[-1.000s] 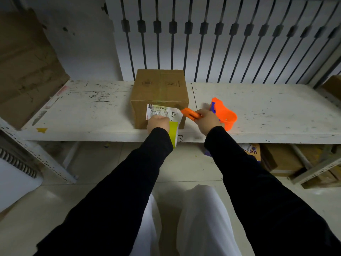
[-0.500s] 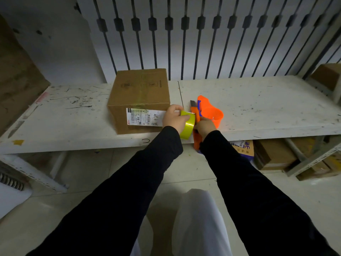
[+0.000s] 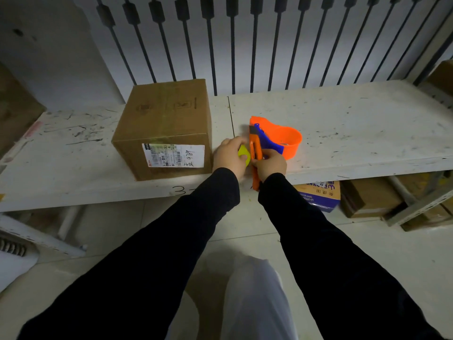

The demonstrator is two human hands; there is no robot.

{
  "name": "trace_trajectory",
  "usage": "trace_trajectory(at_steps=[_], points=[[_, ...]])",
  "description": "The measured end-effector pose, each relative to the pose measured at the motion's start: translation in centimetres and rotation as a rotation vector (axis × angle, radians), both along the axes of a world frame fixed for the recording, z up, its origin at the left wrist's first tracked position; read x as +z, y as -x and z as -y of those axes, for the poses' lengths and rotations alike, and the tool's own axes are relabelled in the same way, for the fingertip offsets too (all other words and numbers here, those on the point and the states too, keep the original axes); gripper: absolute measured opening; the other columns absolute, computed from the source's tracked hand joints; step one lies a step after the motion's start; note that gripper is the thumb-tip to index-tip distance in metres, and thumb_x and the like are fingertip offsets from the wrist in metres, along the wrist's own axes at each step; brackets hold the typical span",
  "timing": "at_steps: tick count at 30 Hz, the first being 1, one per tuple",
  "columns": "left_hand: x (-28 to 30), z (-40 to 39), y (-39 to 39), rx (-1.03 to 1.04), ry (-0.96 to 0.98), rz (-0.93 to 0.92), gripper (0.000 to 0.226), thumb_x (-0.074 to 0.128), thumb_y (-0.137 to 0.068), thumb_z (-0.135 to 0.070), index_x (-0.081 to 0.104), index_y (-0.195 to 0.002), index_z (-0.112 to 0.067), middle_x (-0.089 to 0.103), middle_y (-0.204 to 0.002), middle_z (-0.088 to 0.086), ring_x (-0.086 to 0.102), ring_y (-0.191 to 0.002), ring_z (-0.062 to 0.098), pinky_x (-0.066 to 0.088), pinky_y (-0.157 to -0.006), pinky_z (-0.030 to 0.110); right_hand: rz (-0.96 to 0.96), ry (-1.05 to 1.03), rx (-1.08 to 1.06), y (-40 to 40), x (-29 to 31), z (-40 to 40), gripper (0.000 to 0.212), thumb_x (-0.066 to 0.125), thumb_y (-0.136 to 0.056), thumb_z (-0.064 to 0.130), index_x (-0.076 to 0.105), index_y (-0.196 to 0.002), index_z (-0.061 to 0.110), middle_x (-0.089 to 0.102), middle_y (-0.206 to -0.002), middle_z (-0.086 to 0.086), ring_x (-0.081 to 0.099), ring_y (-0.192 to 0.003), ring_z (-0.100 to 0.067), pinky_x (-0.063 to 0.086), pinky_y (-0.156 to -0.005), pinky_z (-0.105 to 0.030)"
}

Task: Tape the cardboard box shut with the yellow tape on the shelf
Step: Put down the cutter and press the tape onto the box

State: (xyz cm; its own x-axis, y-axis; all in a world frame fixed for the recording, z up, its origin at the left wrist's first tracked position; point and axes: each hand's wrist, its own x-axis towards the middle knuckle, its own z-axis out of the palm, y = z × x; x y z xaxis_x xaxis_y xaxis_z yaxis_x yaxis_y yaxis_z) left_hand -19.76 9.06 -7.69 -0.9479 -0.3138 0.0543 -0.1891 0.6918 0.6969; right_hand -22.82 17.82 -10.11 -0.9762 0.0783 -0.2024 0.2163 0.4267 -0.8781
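Observation:
A brown cardboard box stands closed on the white shelf, a shipping label on its near face. Just right of the box, my left hand holds the yellow tape roll, mostly hidden by my fingers. My right hand grips an orange utility knife upright beside the tape. Behind the knife lies an orange and blue tape dispenser on the shelf.
Black vertical bars line the white wall behind the shelf. Under the shelf at right sit a blue-printed carton and brown boxes. A large cardboard sheet leans at far left. Tiled floor lies below.
My left hand left the box's front with the yellow tape and moved right toward the knife. My right hand turned the knife upright next to the tape.

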Motion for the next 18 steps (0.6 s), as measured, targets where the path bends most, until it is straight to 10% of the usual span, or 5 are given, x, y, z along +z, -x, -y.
trace_trajectory(at_steps=[10,14,18], points=[[-2.1,-0.1,0.9,-0.157,0.367,0.044,0.035,0.047,-0.09,-0.002,0.059,-0.123,-0.008,0.058,-0.128,0.014,0.053,-0.119,0.029,0.043,-0.097,0.033,-0.122,-0.153,-0.044,1.4,-2.0,0.2,0.015,0.053,-0.088,0.01,0.061,-0.099,0.003,0.059,-0.111,-0.018,0.056,-0.1,-0.03,0.044,-0.089,-0.033],[-2.5,0.3,1.9,-0.098,0.322,0.176,0.03,0.044,-0.096,-0.033,0.053,-0.07,-0.021,0.056,-0.072,0.001,0.052,-0.092,0.021,0.038,-0.071,0.022,-0.123,-0.217,-0.045,1.5,-2.3,0.2,0.02,0.052,-0.089,0.015,0.065,-0.101,0.005,0.06,-0.108,-0.016,0.057,-0.101,-0.031,0.047,-0.089,-0.037],[-2.4,0.3,1.4,-0.165,0.384,0.164,0.033,0.038,-0.099,-0.015,0.051,-0.129,-0.015,0.06,-0.115,0.01,0.051,-0.098,0.019,0.04,-0.073,0.011,-0.083,-0.203,-0.018,1.5,-2.4,0.2,0.023,0.049,-0.091,0.016,0.066,-0.104,0.007,0.061,-0.111,-0.015,0.057,-0.103,-0.03,0.047,-0.091,-0.037]])
